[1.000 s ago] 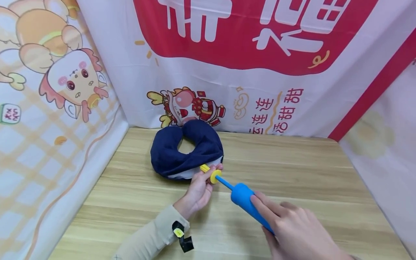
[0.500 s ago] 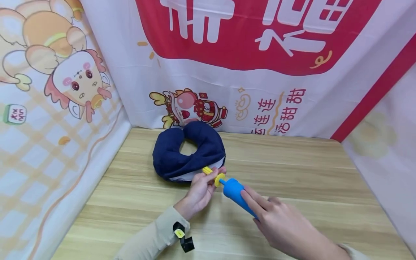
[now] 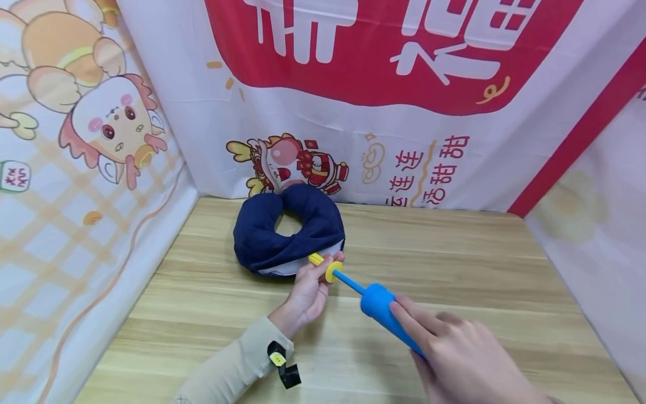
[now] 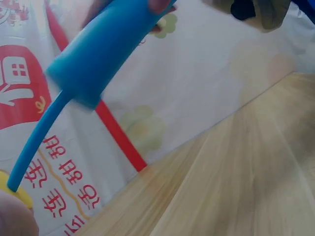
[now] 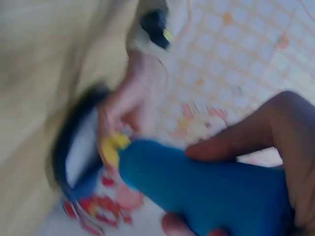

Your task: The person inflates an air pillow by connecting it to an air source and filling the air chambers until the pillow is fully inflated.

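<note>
A navy U-shaped neck pillow lies on the table with a white strip along its near side. At that strip my left hand pinches the yellow ribbed end of a hand pump, just behind its yellow disc. From the disc a thin blue rod runs into the pump's blue barrel. My right hand grips this barrel, fingers along the top and thumb on the other side. In the left wrist view, a long stretch of rod shows outside the barrel.
The wooden table stretches right of the pillow. A white printed cloth hangs behind it, close against the pillow's far side. Another patterned cloth borders the left. A black strap with a yellow tag sits on my left sleeve.
The barrel first slid forward over the rod toward my left hand, then my right hand drew it back, baring the rod again. My left hand keeps its pinch; the pillow stays in place.
</note>
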A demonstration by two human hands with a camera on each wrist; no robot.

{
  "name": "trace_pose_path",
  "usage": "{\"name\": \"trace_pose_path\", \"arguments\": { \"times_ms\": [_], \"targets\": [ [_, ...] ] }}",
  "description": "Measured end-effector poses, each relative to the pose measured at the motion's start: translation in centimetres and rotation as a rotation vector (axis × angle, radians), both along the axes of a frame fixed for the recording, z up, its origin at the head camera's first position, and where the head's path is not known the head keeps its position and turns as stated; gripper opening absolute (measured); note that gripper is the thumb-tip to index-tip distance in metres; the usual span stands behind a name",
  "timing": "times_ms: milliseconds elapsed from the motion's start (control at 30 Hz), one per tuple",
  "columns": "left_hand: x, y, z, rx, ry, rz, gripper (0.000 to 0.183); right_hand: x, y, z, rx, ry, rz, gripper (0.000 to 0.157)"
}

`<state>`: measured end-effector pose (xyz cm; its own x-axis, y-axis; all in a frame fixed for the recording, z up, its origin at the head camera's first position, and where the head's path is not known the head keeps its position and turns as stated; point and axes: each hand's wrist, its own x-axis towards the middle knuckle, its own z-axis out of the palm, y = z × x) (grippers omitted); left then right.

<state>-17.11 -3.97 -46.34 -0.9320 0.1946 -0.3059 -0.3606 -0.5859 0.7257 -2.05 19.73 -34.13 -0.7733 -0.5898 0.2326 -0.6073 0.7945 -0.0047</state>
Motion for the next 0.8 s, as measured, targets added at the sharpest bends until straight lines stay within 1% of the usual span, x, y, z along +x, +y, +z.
{"name": "trace_pose_path", "arguments": {
  "times_ms": [67, 133, 167, 233, 333, 400, 500, 567, 667, 767, 800],
  "targets": [
    [0.4, 0.2, 0.1, -0.009, -0.019, 0.017, 0.037, -1.2, -2.0, -0.8, -0.036, 0.095, 0.012, 0.073],
    [0.7, 0.3, 0.0, -0.021, -0.033, 0.024, 0.039, -2.3, -3.5, -1.8, -0.055, 0.140, 0.016, 0.068],
    [0.8, 0.4, -0.1, -0.028, -0.033, 0.020, 0.040, -2.9, -4.0, -2.4, -0.062, 0.150, 0.021, 0.066],
    [0.8, 0.5, -0.4, -0.036, -0.021, 0.004, 0.040, -4.0, -4.5, -3.3, -0.064, 0.139, 0.027, 0.066],
    [0.3, 0.5, -0.7, -0.032, 0.015, -0.035, 0.041, -4.6, -4.1, -3.9, -0.038, 0.106, 0.045, 0.069],
    [-0.2, 0.3, -0.7, -0.024, 0.030, -0.054, 0.043, -4.3, -3.3, -3.5, -0.020, 0.057, 0.052, 0.073],
    [-0.7, -0.6, -0.5, -0.009, 0.025, -0.053, 0.042, -3.0, -1.6, -2.5, -0.005, -0.027, 0.063, 0.082],
    [-0.9, -1.0, -0.5, 0.009, 0.017, -0.044, 0.040, -1.9, -0.1, -1.9, -0.007, -0.111, 0.048, 0.087],
    [-1.1, -1.3, -0.6, 0.034, 0.017, -0.036, 0.035, -0.3, 2.0, -1.3, 0.015, -0.188, 0.004, 0.089],
    [-1.2, -0.9, -0.5, 0.038, 0.017, -0.018, 0.030, 0.5, 3.0, -0.7, 0.045, -0.193, -0.020, 0.089],
    [-1.2, -0.7, -0.5, 0.032, 0.018, -0.016, 0.030, 0.6, 3.0, -0.6, 0.044, -0.154, -0.011, 0.088]
  ]
}}
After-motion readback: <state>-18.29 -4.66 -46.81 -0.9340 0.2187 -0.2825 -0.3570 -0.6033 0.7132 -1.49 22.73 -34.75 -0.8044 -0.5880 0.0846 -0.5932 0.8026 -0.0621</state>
